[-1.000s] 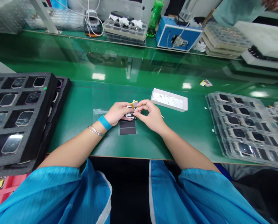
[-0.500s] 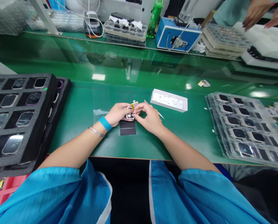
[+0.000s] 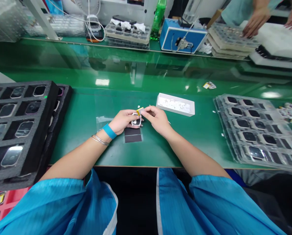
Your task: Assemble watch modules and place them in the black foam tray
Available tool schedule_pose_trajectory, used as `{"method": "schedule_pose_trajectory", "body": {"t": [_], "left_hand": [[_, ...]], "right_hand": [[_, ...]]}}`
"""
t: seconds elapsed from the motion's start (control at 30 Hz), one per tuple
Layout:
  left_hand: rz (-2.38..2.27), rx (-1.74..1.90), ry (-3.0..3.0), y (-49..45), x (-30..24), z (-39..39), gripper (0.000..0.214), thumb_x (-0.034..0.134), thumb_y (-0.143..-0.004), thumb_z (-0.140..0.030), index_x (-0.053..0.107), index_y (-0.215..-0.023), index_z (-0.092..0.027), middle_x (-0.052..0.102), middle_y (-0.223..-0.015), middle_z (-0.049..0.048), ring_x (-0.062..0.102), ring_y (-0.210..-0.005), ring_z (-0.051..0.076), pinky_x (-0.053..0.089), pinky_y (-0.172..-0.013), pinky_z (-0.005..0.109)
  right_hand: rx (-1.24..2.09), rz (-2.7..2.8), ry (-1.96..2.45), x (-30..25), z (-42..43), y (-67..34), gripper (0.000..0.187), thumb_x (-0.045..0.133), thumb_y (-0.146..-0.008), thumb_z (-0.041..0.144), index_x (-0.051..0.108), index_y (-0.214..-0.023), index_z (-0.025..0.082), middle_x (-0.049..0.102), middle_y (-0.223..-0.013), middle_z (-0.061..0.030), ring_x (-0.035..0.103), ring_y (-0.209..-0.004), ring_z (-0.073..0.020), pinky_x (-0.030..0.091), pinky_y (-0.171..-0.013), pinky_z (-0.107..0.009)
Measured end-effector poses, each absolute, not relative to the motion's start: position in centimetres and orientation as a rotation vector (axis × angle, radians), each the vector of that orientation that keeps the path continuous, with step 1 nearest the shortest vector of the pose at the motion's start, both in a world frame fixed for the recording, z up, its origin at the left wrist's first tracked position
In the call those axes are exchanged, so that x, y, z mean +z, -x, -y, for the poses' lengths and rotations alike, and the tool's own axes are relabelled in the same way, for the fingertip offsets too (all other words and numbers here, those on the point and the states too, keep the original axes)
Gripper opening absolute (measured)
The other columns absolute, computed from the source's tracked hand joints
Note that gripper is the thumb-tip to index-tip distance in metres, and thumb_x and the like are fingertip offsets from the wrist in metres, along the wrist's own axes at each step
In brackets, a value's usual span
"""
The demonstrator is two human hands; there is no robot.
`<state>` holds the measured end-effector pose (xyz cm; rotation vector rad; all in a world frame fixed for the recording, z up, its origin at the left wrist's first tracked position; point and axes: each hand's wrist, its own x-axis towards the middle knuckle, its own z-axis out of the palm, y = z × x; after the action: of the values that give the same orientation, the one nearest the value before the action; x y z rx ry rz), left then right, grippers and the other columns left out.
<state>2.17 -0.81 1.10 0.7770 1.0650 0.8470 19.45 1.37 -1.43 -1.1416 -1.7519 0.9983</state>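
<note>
My left hand [image 3: 124, 121] is closed around a small silver watch case [image 3: 136, 123] with a dark inside, held just above the green table. At the case's top edge is a yellow and silver battery [image 3: 139, 111], pinched between the thumb and fingers of my right hand [image 3: 156, 118]. Part of a thin pointed tool [image 3: 170, 122] shows beside my right hand; the rest of it is hidden. Below the case lie dark rectangular sheets [image 3: 133, 135] on a clear film.
A white box [image 3: 175, 104] of tiny parts stands behind my right hand. Foam trays of watches [image 3: 25, 127] are at left, clear trays [image 3: 253, 130] at right. A blue machine [image 3: 181, 36] sits on the back shelf, near another person's hand [image 3: 256, 23].
My right hand's fingers have lifted from the case's lower part to the battery, showing more of the case. At back right, the other person's hand has reached down to a tray.
</note>
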Motion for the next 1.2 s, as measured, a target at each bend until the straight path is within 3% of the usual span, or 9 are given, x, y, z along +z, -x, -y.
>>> {"method": "schedule_pose_trajectory", "body": {"t": [0.27,0.43,0.57,0.77,0.9,1.03,1.2], "left_hand": [[-0.909,0.821,-0.775,-1.8,0.8,0.6,0.040,0.073,-0.063,0.000,0.068,-0.100,-0.012,0.073,-0.087,0.0068,0.072,-0.076,0.017,0.057,-0.074,0.027],[-1.006,0.854,-0.770,-2.2,0.5,0.7,0.029,0.074,-0.066,-0.005,0.068,-0.094,-0.013,0.070,-0.073,0.0034,0.070,-0.066,0.016,0.058,-0.064,0.026],[-1.049,0.868,-0.746,-2.5,0.8,0.8,0.018,0.068,-0.070,-0.004,0.069,-0.087,-0.012,0.068,-0.072,0.0037,0.068,-0.063,0.014,0.058,-0.062,0.025],[-0.982,0.891,-0.499,-2.2,1.1,0.6,0.025,0.053,-0.076,-0.004,0.071,-0.092,-0.009,0.070,-0.079,0.0079,0.067,-0.070,0.014,0.059,-0.074,0.031],[-0.925,0.932,-0.445,-2.0,0.8,0.4,0.022,0.054,-0.082,-0.009,0.071,-0.096,-0.009,0.071,-0.083,0.0091,0.068,-0.074,0.015,0.058,-0.081,0.034],[-0.871,0.940,-0.538,-1.9,0.3,0.3,0.024,0.062,-0.081,-0.006,0.069,-0.103,-0.011,0.071,-0.089,0.0065,0.067,-0.076,0.012,0.056,-0.085,0.030],[-0.812,0.944,-0.629,-1.6,-0.2,0.3,0.030,0.071,-0.077,-0.008,0.069,-0.106,-0.014,0.072,-0.101,0.0075,0.068,-0.087,0.014,0.055,-0.091,0.034]], "right_hand": [[0.701,1.785,1.116,-0.5,-0.8,-19.2,0.014,0.066,-0.086,0.034,0.069,-0.081,0.021,0.071,-0.087,-0.0027,0.064,-0.082,-0.0178,0.050,-0.081,-0.035],[0.493,1.930,1.099,-0.5,-0.4,-19.0,0.012,0.063,-0.088,0.031,0.069,-0.081,0.023,0.072,-0.085,-0.0027,0.064,-0.084,-0.0198,0.048,-0.084,-0.037],[0.287,2.063,1.080,-0.3,0.1,-18.8,0.016,0.059,-0.091,0.032,0.068,-0.081,0.024,0.072,-0.085,-0.0019,0.063,-0.085,-0.0198,0.042,-0.096,-0.042],[0.134,2.262,1.078,0.2,0.7,-18.8,0.021,0.051,-0.094,0.025,0.070,-0.085,0.026,0.071,-0.087,-0.0019,0.058,-0.089,-0.0220,0.027,-0.110,-0.052],[0.144,2.313,1.088,0.4,0.9,-18.8,0.025,0.049,-0.096,0.022,0.072,-0.088,0.027,0.069,-0.089,-0.0028,0.055,-0.090,-0.0218,0.022,-0.113,-0.056],[0.138,2.306,1.098,0.2,0.8,-18.8,0.019,0.054,-0.093,0.021,0.072,-0.088,0.027,0.067,-0.095,-0.0027,0.055,-0.093,-0.0211,0.023,-0.114,-0.055],[0.423,2.107,1.045,-0.5,0.1,-19.4,0.010,0.064,-0.087,0.025,0.068,-0.096,0.023,0.064,-0.104,-0.0065,0.057,-0.102,-0.0228,0.044,-0.101,-0.048]]}}
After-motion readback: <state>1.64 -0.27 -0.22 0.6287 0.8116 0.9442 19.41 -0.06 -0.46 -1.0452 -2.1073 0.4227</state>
